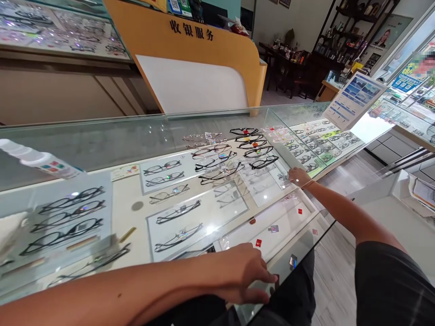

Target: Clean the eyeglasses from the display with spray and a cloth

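My left hand rests at the near edge of the glass display counter, with index finger and thumb apart beside a small brown piece. Its other fingers are curled. Farther right, my right hand reaches into the case with bent fingers closed at a thin-framed pair of eyeglasses, partly blurred by the glass. Several dark-framed eyeglasses lie in a column just left of it. Between my hands, a white tray bears a few small red and silver tags.
A white spray bottle stands on the glass top at left. More eyeglasses lie below on grey mats. An upright printed card stands on the counter at right. Behind is an orange-and-white cashier desk.
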`<action>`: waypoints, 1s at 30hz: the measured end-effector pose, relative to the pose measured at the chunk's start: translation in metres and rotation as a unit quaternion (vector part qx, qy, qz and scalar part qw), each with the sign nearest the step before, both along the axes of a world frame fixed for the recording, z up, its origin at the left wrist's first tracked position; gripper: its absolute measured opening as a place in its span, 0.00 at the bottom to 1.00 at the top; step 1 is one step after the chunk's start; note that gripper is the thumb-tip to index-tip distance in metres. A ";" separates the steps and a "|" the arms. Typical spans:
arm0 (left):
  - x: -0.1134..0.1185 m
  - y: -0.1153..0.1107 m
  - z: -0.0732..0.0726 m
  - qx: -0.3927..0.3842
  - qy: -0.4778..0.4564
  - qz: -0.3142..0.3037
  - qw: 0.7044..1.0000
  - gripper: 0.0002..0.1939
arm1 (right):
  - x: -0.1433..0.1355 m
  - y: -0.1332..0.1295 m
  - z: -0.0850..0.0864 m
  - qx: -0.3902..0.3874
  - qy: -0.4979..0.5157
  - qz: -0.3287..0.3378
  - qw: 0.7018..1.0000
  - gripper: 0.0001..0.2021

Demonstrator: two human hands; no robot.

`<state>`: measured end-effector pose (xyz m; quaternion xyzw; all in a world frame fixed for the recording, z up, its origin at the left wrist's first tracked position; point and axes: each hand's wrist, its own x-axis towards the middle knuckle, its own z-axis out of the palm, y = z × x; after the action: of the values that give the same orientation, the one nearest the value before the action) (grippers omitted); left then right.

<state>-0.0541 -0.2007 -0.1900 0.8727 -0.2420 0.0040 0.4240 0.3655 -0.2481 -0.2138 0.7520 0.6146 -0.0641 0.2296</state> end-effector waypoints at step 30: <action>0.002 0.002 0.004 0.060 0.014 -0.010 0.998 0.25 | 0.005 0.031 0.008 0.006 0.003 0.071 0.997 0.20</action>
<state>-0.0526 -0.1989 -0.1864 0.8941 -0.2448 -0.0273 0.3741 0.3700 -0.2172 -0.2057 0.7079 0.6670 -0.0460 0.2276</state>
